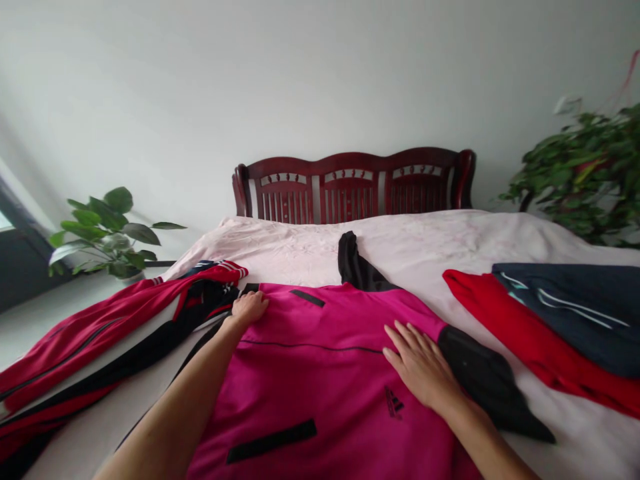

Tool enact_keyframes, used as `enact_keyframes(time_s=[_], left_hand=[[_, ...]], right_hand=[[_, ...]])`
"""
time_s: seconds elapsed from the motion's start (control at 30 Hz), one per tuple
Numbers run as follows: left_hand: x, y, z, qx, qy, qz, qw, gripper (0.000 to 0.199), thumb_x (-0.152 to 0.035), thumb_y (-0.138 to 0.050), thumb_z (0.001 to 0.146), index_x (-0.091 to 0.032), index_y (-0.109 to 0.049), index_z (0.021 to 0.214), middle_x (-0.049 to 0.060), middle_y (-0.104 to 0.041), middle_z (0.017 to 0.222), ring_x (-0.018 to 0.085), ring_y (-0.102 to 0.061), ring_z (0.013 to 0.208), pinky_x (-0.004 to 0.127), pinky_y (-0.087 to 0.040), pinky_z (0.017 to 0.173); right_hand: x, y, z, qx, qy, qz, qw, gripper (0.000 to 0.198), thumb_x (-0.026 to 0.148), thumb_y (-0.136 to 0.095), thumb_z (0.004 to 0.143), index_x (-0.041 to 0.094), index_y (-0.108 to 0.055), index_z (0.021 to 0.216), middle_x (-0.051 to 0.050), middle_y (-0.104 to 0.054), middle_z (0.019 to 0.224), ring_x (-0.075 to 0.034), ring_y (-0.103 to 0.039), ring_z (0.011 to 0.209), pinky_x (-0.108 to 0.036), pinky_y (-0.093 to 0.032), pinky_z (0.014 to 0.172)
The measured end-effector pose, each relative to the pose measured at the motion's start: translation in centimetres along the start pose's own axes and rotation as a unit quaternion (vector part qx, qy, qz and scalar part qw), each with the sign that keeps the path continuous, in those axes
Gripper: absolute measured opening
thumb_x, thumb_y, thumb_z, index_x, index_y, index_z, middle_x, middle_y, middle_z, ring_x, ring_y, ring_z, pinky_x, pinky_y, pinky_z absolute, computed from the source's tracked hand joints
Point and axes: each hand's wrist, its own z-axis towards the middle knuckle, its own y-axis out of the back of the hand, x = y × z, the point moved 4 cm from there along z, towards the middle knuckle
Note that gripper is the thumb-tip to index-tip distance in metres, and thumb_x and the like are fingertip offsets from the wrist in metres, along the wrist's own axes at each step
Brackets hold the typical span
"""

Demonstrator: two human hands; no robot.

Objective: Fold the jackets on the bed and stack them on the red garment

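Observation:
A magenta jacket (300, 393) with black sleeves, a dark zip line and black strips lies spread sideways on the bed before me. One black sleeve (480, 373) reaches out to the right; another black sleeve (354, 263) points toward the headboard. My left hand (250, 308) rests on the jacket's left edge by its black trim, fingers slightly bent over the cloth. Flat on the jacket's right part, above the small black logo, lies my right hand (420, 363) with its fingers spread.
Red and black striped garments (100, 333) lie along the left. At right, a folded red garment (530, 340) lies partly under a dark blue one (575, 307). Beyond the pale bedsheet (290, 250) stands a wooden headboard (350, 187). Leafy plants (113, 227) flank the bed.

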Motion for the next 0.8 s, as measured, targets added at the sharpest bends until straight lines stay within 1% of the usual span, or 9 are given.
enact_keyframes(time_s=[0.1, 0.17, 0.3, 0.43, 0.53, 0.6, 0.67, 0.73, 0.8], left_hand=[[0.4, -1.0, 0.1, 0.006, -0.018, 0.006, 1.000, 0.041, -0.044, -0.040, 0.099, -0.025, -0.058, 0.131, 0.010, -0.059, 0.138, 0.029, -0.051, 0.129, 0.059, -0.034, 0.109], [0.9, -1.3, 0.1, 0.005, -0.022, 0.008, 1.000, 0.048, -0.046, -0.033, 0.099, -0.029, -0.052, 0.138, 0.009, -0.054, 0.146, 0.032, -0.042, 0.138, 0.063, -0.025, 0.112], [1.8, -1.5, 0.0, -0.019, -0.011, 0.018, 1.000, 0.059, -0.052, -0.028, 0.097, -0.023, -0.043, 0.147, 0.011, -0.047, 0.152, 0.036, -0.031, 0.145, 0.063, -0.021, 0.114], [1.9, -1.6, -0.5, -0.049, -0.017, 0.032, 0.998, 0.058, -0.049, -0.026, 0.099, -0.023, -0.041, 0.149, 0.011, -0.047, 0.152, 0.035, -0.034, 0.144, 0.060, -0.022, 0.114], [1.5, -1.2, -1.4, -0.069, -0.033, 0.045, 0.996, 0.058, -0.043, -0.028, 0.100, -0.018, -0.039, 0.150, 0.014, -0.049, 0.150, 0.035, -0.037, 0.142, 0.058, -0.021, 0.115], [1.2, -0.6, -2.4, -0.080, -0.043, 0.054, 0.994, 0.059, -0.041, -0.030, 0.100, -0.014, -0.035, 0.152, 0.018, -0.046, 0.151, 0.036, -0.034, 0.143, 0.059, -0.019, 0.115], [0.9, -0.1, -4.1, -0.084, -0.060, 0.061, 0.993, 0.060, -0.042, -0.034, 0.099, -0.015, -0.034, 0.153, 0.019, -0.041, 0.154, 0.036, -0.030, 0.146, 0.059, -0.017, 0.116], [0.7, 0.2, -6.4, -0.072, -0.100, 0.065, 0.990, 0.060, -0.044, -0.038, 0.098, -0.020, -0.035, 0.153, 0.015, -0.036, 0.158, 0.033, -0.026, 0.148, 0.055, -0.017, 0.118], [0.8, 0.1, -9.2, -0.044, -0.164, 0.061, 0.984, 0.057, -0.046, -0.039, 0.098, -0.026, -0.037, 0.152, 0.009, -0.036, 0.159, 0.028, -0.024, 0.149, 0.051, -0.019, 0.119]], right_hand=[[0.1, 0.1, 0.0, 0.008, -0.001, 0.007, 1.000, 0.057, 0.051, -0.038, 0.096, 0.024, -0.049, 0.145, -0.009, -0.045, 0.153, -0.029, -0.038, 0.142, -0.048, -0.031, 0.115], [-0.2, 0.2, 0.2, 0.023, -0.010, 0.011, 1.000, 0.058, 0.051, -0.037, 0.095, 0.024, -0.049, 0.145, -0.009, -0.045, 0.153, -0.029, -0.037, 0.142, -0.047, -0.029, 0.116], [-2.1, 0.3, 0.5, 0.043, -0.058, -0.003, 0.997, 0.062, 0.052, -0.036, 0.095, 0.019, -0.047, 0.146, -0.013, -0.045, 0.152, -0.030, -0.038, 0.142, -0.048, -0.025, 0.117], [-4.1, 0.2, 0.7, 0.051, -0.109, -0.020, 0.992, 0.062, 0.049, -0.034, 0.095, 0.017, -0.046, 0.146, -0.011, -0.044, 0.153, -0.029, -0.036, 0.143, -0.049, -0.024, 0.117], [-4.3, 0.3, 0.8, 0.045, -0.114, -0.020, 0.992, 0.061, 0.047, -0.033, 0.096, 0.016, -0.046, 0.146, -0.011, -0.044, 0.153, -0.027, -0.036, 0.142, -0.046, -0.026, 0.116], [-4.0, 0.6, 0.7, 0.040, -0.117, -0.017, 0.992, 0.060, 0.046, -0.033, 0.096, 0.015, -0.047, 0.146, -0.012, -0.045, 0.152, -0.028, -0.037, 0.142, -0.046, -0.025, 0.116], [-3.7, 0.9, 0.6, 0.041, -0.123, -0.014, 0.991, 0.059, 0.045, -0.033, 0.097, 0.014, -0.047, 0.146, -0.012, -0.045, 0.152, -0.028, -0.037, 0.142, -0.046, -0.025, 0.116], [-3.5, 1.2, 0.6, 0.041, -0.126, -0.013, 0.991, 0.058, 0.044, -0.033, 0.097, 0.014, -0.047, 0.145, -0.011, -0.045, 0.152, -0.028, -0.036, 0.142, -0.046, -0.025, 0.116], [-3.4, 1.3, 0.7, 0.037, -0.127, -0.011, 0.991, 0.058, 0.044, -0.033, 0.097, 0.015, -0.047, 0.145, -0.011, -0.046, 0.152, -0.028, -0.037, 0.141, -0.046, -0.025, 0.116]])
